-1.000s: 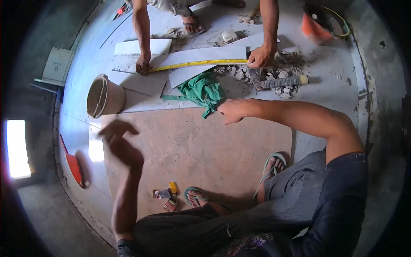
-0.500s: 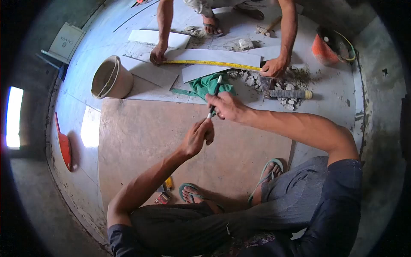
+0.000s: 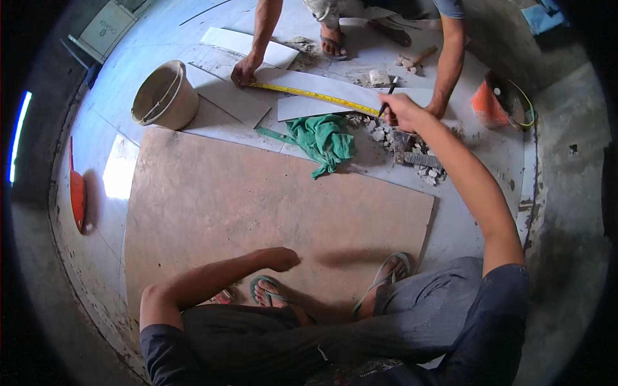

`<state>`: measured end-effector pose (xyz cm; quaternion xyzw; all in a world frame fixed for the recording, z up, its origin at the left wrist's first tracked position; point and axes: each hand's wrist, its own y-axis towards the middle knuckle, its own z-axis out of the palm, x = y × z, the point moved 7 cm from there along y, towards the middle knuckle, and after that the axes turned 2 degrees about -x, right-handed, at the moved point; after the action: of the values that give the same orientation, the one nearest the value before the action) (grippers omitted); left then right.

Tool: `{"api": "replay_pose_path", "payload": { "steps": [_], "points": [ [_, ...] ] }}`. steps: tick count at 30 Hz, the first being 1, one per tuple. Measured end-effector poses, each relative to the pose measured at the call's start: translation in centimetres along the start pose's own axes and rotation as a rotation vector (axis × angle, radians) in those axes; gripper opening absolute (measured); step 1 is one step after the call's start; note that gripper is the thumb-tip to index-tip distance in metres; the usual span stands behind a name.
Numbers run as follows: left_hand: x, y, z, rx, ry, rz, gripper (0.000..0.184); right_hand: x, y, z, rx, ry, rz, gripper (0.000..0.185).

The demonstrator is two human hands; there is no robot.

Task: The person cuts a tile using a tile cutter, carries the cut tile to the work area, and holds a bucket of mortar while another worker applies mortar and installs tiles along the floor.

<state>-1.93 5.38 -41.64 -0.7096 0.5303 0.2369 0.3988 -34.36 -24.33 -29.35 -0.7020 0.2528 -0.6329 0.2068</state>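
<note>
My right hand [image 3: 405, 113] is closed round a black marker [image 3: 387, 96] with a white end. The marker's lower tip is by the right end of a yellow measuring tape [image 3: 315, 98], stretched along a pale tile strip [image 3: 309, 80]. Another person's hand [image 3: 244, 71] holds the tape's left end; their other hand [image 3: 436, 109] is mostly hidden behind mine. My left hand [image 3: 282, 258] is curled closed above the brown board [image 3: 257, 193], near my foot; whatever it may hold is hidden.
A green cloth [image 3: 325, 143] lies at the board's far edge, beside broken rubble and a hammer [image 3: 418, 157] with a wrapped handle. A bucket [image 3: 167, 96] stands at left, an orange container [image 3: 489, 103] at right. Several cut tile pieces [image 3: 248, 46] lie around.
My hands have separated: the right moved forward and right with the marker to the tape's end, the left drew back toward my body. The view has shifted a little.
</note>
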Motion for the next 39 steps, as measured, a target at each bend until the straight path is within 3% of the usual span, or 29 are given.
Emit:
{"api": "replay_pose_path", "payload": {
  "steps": [4, 6, 8, 9, 11, 12, 14, 20, 23, 35, 39],
  "points": [
    [5.4, -3.1, -2.8, 0.259, 0.29, -0.44, 0.016, -2.4, -0.2, 0.0, 0.089, -0.056, 0.072, 0.025],
    [8.5, -5.0, -3.5, 0.247, 0.336, -0.559, 0.017, -3.3, 0.1, -1.2, 0.061, -0.092, 0.066, 0.025],
    [11.2, -6.6, -3.7, 0.054, 0.305, -0.604, 0.021, -3.9, 1.4, -2.7, 0.082, -0.119, 0.025, 0.025],
    [10.7, -6.3, -4.0, 0.056, 0.3, -0.59, 0.021, -4.2, 1.6, -3.1, 0.101, -0.085, 0.025, 0.025],
    [10.3, -7.6, -5.6, 0.03, 0.198, -0.813, 0.025, -4.0, 1.0, -3.8, 0.074, -0.11, 0.024, 0.025],
    [10.7, -7.5, -5.0, 0.034, 0.198, -0.808, 0.025, -4.0, 0.9, -4.2, 0.06, -0.133, 0.015, 0.025],
    [10.3, -6.5, -2.8, 0.164, 0.294, -0.567, 0.033, -4.3, 1.2, -4.6, 0.084, -0.142, 0.018, 0.026],
    [3.9, -3.2, -4.2, 0.186, 0.042, -0.717, 0.034, -4.5, 0.8, -4.4, 0.109, -0.19, 0.019, 0.028],
    [2.8, -2.7, -4.6, 0.143, 0.049, -0.643, 0.036, -4.4, 0.5, -3.7, 0.13, -0.212, 0.02, 0.029],
    [6.6, -5.9, -4.8, 0.097, 0.157, -0.67, 0.042, -3.6, -0.3, -2.2, 0.165, -0.279, -0.073, 0.028],
    [5.9, -5.5, -4.7, 0.125, 0.142, -0.692, 0.041, -1.4, -1.2, -1.8, 0.135, -0.452, -0.198, 0.029]
  ]
}}
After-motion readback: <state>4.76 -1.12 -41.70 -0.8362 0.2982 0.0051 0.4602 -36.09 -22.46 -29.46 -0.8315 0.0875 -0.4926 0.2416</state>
